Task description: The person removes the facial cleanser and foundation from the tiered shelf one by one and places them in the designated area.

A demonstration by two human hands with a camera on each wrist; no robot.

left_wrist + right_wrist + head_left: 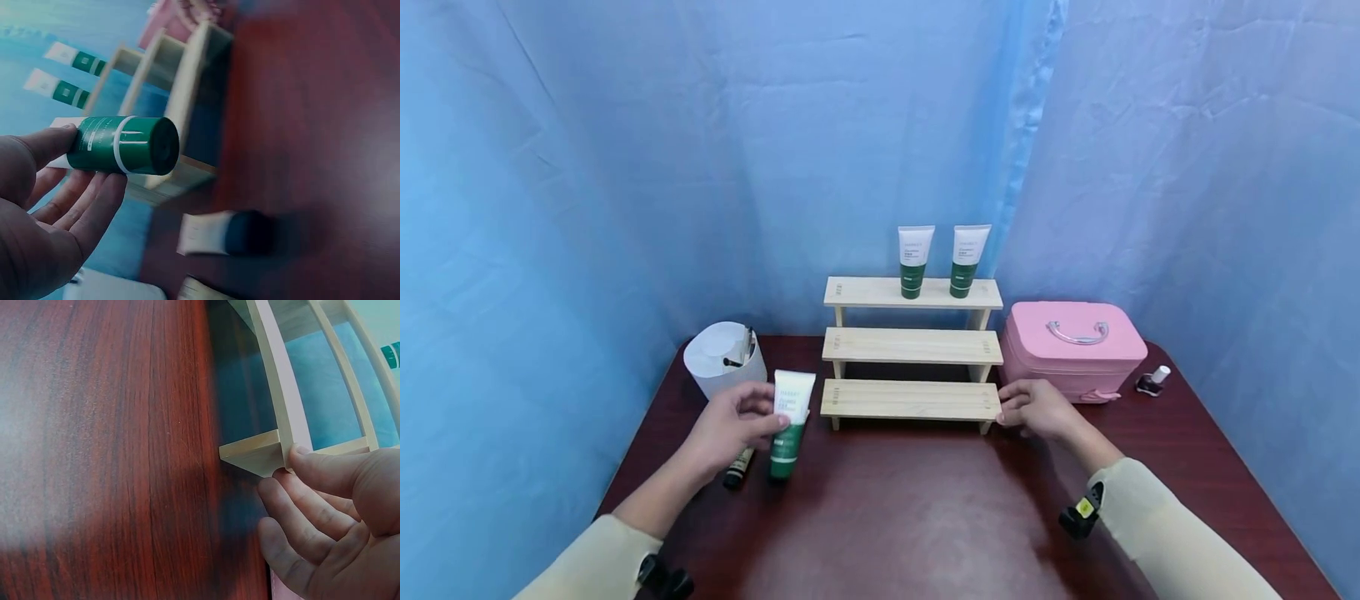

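In the head view my left hand (733, 425) pinches a white and green squeeze tube (792, 400) between thumb and fingers, its green cap downward, above the table. The left wrist view shows the green cap end (164, 145) pointing away from the palm. My right hand (1037, 410) grips the right end of the lowest step on a three-step wooden stand (910, 400). Up close in the right wrist view, the thumb lies on the step's end (289, 434) with fingers beneath. Two matching tubes (914, 258) stand upright, cap down, on the top step.
Left of the stand is a white round holder (707, 354) with slim items inside. Near the left hand lies a dark-capped tube (740, 468). A pink case (1075, 333) with a handle stands right of the stand, beside a small dark bottle with a white cap (1153, 381).
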